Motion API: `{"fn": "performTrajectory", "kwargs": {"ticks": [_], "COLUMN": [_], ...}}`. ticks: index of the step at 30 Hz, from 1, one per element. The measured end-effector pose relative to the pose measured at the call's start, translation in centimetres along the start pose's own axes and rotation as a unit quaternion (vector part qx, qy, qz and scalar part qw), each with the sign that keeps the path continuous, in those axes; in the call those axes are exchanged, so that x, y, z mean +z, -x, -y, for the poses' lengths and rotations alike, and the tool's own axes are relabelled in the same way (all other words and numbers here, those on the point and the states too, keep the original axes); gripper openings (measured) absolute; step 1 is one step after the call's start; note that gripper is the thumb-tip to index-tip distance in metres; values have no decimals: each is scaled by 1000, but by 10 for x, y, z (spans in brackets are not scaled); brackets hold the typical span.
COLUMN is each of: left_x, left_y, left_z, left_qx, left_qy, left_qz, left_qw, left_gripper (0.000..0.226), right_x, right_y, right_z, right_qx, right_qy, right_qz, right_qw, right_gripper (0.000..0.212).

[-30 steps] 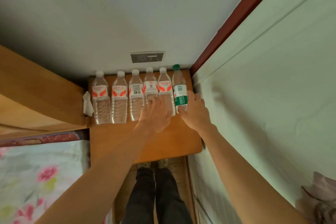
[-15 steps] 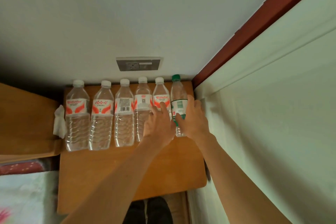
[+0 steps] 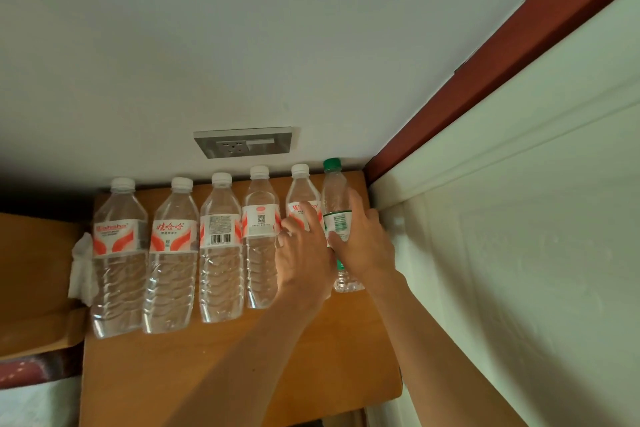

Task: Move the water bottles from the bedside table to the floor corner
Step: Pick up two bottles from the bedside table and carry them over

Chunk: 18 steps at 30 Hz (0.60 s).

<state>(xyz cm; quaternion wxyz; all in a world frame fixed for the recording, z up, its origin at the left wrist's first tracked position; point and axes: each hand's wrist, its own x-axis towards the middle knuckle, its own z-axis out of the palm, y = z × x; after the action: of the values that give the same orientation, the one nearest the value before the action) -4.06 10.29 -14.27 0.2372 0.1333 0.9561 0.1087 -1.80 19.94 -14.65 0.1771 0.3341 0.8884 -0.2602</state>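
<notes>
Several clear water bottles stand in a row at the back of the wooden bedside table (image 3: pixel 221 371), against the wall. Most have white caps and red-and-white labels; the rightmost is a green-capped bottle (image 3: pixel 335 198) with a green-and-white label. My right hand (image 3: pixel 363 246) is wrapped around the green-capped bottle at its label. My left hand (image 3: pixel 304 256) grips the white-capped bottle (image 3: pixel 300 191) right beside it, covering its lower half. Both bottles stand on the table.
A crumpled white tissue (image 3: pixel 81 270) lies at the table's left edge beside the leftmost bottle (image 3: pixel 119 253). A wall socket plate (image 3: pixel 244 142) sits above the row. A pale curtain (image 3: pixel 519 253) and a red-brown frame (image 3: pixel 485 73) close the right side.
The view has closed in on the table. Both hands reached further forward and closed around the two rightmost bottles.
</notes>
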Motion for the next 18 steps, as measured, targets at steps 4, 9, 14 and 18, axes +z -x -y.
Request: {"fn": "performTrajectory", "kwargs": {"ticks": [4, 9, 14, 18], "left_x": [4, 5, 3, 2], "left_y": [-4, -7, -9, -9], "left_z": [2, 1, -1, -6], "left_qx": [11, 5, 3, -1], "left_qy": [20, 21, 38, 17], "left_qz": [-12, -6, 4, 11], "left_qw": [1000, 1000, 999, 1000], "left_gripper": [85, 96, 103, 107], "right_x": [-1, -5, -7, -9], "right_y": [-5, -10, -14, -13], "right_z": [2, 3, 0, -3], "right_qx": [15, 33, 34, 33], "right_qy": [-7, -33, -69, -93], "right_qz": [-1, 15, 23, 27], "right_qw": [1000, 999, 997, 995], "right_gripper": [84, 91, 86, 84]}}
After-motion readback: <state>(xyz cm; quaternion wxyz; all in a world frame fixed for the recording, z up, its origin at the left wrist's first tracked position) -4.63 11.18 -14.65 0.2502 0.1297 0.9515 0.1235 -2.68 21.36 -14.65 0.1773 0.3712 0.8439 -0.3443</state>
